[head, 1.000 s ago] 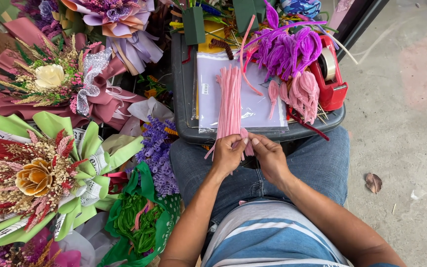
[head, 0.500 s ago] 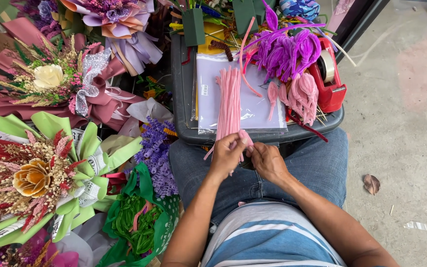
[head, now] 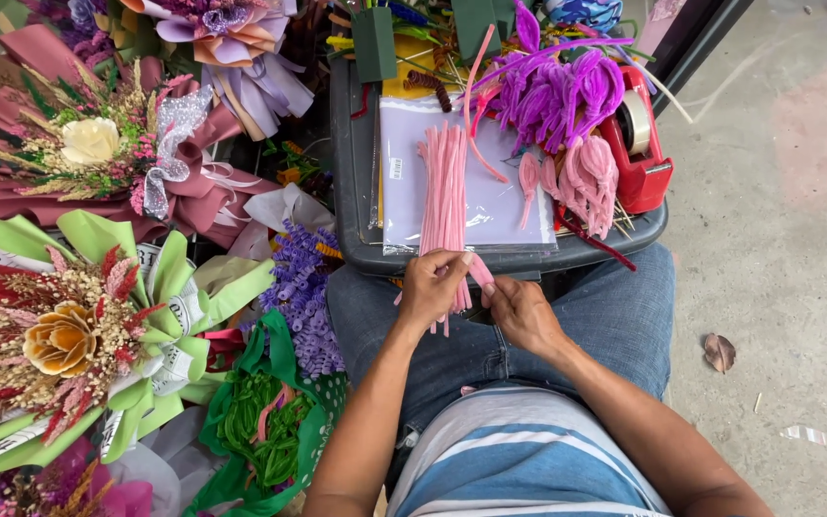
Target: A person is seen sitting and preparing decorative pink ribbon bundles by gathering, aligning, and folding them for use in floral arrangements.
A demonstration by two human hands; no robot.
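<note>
Left hand closed around a bundle of pink pipe cleaners fanning ahead onto a grey tray; right hand pinches one stem's lower end — light, bendy, likely best gripped low.

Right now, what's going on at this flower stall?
A seated person works at a dark tray on their lap. The left hand grips a bundle of pink pipe cleaners lying over a plastic sleeve of paper, while the right hand pinches one strand at the bundle's lower end. Pink and purple pipe-cleaner flowers, a red tape dispenser and wrapped bouquets surround them.
</note>
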